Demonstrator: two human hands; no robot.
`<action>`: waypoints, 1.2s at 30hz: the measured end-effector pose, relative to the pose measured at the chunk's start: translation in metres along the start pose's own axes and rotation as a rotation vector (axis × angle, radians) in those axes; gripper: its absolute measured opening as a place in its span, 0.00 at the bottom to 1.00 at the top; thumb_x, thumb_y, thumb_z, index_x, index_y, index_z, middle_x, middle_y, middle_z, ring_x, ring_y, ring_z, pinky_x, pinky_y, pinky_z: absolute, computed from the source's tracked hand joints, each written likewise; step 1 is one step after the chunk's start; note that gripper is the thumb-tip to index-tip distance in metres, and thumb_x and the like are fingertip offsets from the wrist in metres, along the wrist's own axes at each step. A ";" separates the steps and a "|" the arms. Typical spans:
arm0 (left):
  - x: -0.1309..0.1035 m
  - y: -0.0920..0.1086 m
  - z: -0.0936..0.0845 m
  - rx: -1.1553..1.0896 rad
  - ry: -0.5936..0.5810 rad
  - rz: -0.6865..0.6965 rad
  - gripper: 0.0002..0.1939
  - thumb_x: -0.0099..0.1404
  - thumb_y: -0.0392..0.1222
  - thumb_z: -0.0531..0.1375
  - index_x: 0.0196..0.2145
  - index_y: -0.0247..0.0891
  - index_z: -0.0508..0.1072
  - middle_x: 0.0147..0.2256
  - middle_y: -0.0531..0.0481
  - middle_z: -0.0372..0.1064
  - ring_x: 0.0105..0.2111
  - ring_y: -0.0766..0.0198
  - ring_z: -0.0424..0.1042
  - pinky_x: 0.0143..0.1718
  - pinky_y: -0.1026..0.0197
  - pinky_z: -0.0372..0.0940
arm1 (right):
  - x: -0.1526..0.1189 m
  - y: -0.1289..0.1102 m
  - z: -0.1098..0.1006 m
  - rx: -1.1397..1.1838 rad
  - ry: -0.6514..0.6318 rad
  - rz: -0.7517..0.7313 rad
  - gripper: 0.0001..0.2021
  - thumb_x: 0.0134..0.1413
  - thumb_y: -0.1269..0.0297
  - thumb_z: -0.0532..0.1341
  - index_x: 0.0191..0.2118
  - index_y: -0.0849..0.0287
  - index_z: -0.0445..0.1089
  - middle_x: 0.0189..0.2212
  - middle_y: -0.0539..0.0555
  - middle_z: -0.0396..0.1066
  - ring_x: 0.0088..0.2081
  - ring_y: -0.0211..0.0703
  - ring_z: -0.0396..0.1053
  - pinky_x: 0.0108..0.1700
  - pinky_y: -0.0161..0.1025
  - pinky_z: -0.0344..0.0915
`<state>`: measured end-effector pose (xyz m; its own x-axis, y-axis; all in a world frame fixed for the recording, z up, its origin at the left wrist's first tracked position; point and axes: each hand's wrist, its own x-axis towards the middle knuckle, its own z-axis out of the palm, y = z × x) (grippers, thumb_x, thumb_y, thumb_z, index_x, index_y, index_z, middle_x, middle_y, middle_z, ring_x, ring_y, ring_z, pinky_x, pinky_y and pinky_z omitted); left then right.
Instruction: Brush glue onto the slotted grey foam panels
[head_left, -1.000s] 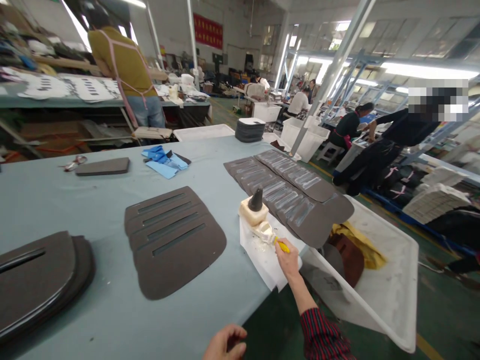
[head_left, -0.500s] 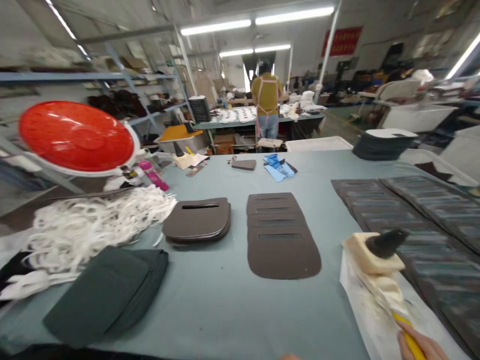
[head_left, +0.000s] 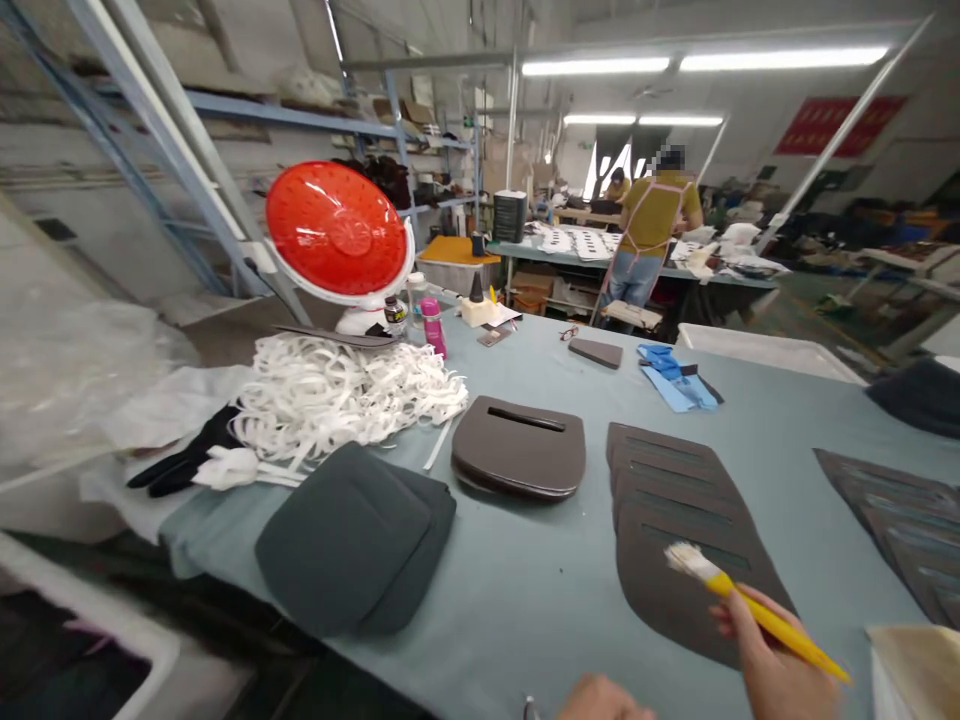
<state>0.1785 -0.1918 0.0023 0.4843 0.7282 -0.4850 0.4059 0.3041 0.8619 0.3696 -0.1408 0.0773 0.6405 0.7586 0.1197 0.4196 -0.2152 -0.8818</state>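
My left hand, cut by the bottom edge, shows too little to tell its pose. My right hand grips a yellow brush, bristles over the nearest of the overlapping slotted panels; light strokes along its slot should serve best. Blue cloth lies beyond.

This is a workshop: it has a work table, overlapping brown pieces, heaped white strips, loaded shelves, tube lights and a person at another table.
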 end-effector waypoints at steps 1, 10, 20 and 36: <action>-0.006 -0.004 -0.021 0.001 0.023 0.003 0.18 0.60 0.52 0.52 0.21 0.38 0.70 0.17 0.54 0.55 0.22 0.67 0.56 0.32 0.60 0.60 | -0.007 -0.026 0.026 0.036 -0.061 -0.032 0.23 0.40 0.41 0.62 0.38 0.53 0.71 0.26 0.59 0.75 0.27 0.55 0.74 0.29 0.49 0.70; -0.022 0.014 -0.200 0.287 0.587 0.260 0.14 0.59 0.35 0.55 0.44 0.42 0.68 0.46 0.47 0.66 0.49 0.57 0.63 0.52 0.50 0.59 | -0.044 -0.176 0.231 0.291 -0.507 -0.192 0.19 0.48 0.48 0.62 0.39 0.59 0.69 0.26 0.53 0.74 0.26 0.43 0.72 0.29 0.37 0.68; 0.058 -0.001 -0.263 0.731 0.896 0.290 0.22 0.58 0.39 0.59 0.52 0.36 0.68 0.49 0.40 0.65 0.53 0.49 0.61 0.55 0.41 0.60 | -0.033 -0.211 0.366 0.170 -0.921 -0.301 0.11 0.49 0.58 0.60 0.34 0.60 0.70 0.22 0.48 0.70 0.22 0.37 0.69 0.25 0.31 0.64; 0.056 0.003 -0.272 0.833 0.828 0.262 0.19 0.65 0.42 0.52 0.54 0.45 0.65 0.55 0.44 0.59 0.56 0.51 0.57 0.55 0.44 0.62 | 0.079 -0.180 0.395 -0.169 -0.312 -0.264 0.13 0.53 0.55 0.57 0.30 0.60 0.72 0.19 0.53 0.72 0.28 0.46 0.73 0.39 0.38 0.65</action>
<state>-0.0042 0.0165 0.0177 0.1062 0.9749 0.1958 0.8932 -0.1801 0.4120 0.0903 0.2010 0.0654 0.2831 0.9448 0.1650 0.6588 -0.0665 -0.7494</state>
